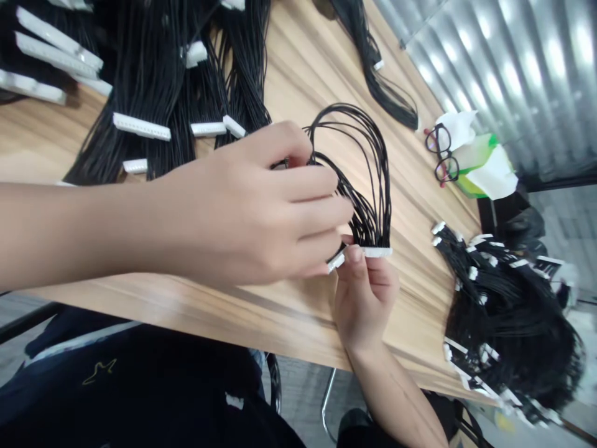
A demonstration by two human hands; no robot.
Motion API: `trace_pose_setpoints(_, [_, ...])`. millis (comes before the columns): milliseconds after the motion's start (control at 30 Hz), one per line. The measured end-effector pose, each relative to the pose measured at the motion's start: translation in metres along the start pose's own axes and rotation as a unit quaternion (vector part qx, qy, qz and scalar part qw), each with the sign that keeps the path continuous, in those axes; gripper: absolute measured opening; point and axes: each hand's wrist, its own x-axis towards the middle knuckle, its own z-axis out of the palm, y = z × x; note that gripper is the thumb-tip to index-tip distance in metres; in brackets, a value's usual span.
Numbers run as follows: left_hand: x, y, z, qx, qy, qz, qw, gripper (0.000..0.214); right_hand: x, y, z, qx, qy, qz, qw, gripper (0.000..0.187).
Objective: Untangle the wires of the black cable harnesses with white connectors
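My left hand [252, 205] reaches in from the left, its fingers curled and pinched round a looped bundle of thin black wires [368, 155] above the wooden table [289, 298]. My right hand [366, 292] comes up from below the table edge and pinches the long white connector [373, 252] at the end of that bundle. Both hands meet at the connector near the front edge of the table.
A big heap of black wire harnesses with white connectors [153, 93] lies at the back left. Another heap [504, 311] sits at the right edge. Red-and-black glasses [441, 152] and a tissue pack [480, 165] lie at the far right, one more bundle [377, 74] at the back.
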Motion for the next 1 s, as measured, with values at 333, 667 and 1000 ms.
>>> trace_pose_setpoints(333, [-0.010,-0.007,0.005,-0.066,0.055,0.003,0.996,0.039,0.011,0.000,-0.001,-0.006,0.069,0.004,0.998,0.022])
trace_pose_setpoints(667, [-0.004,-0.014,0.003,0.046,-0.030,-0.156,0.986,0.043,0.009,-0.011,0.004,-0.091,-0.019,-0.076,0.993,0.023])
trace_pose_setpoints(1000, [0.003,-0.033,-0.008,-0.013,-0.109,-0.186,0.976,0.072,0.009,-0.011,-0.002,-0.146,-0.004,-0.108,0.983,0.028])
